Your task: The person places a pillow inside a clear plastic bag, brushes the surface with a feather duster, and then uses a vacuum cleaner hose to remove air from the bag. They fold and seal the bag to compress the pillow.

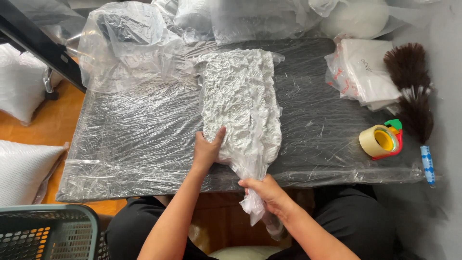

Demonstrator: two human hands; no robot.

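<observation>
A flat, crinkled white cushion sealed in a clear plastic bag [240, 98] lies lengthwise on the dark table [144, 139], which is wrapped in clear film. My left hand [208, 149] presses down on the bag's near left corner, fingers spread on the plastic. My right hand [265, 191] grips the bunched open end of the bag, which hangs over the table's front edge.
A tape dispenser [382, 140] with beige tape and a feather duster [415, 103] lie at the right. A stack of white plastic bags [362, 72] sits behind them. Loose clear bags [130, 43] pile at the back left. A grey basket [48, 233] stands lower left.
</observation>
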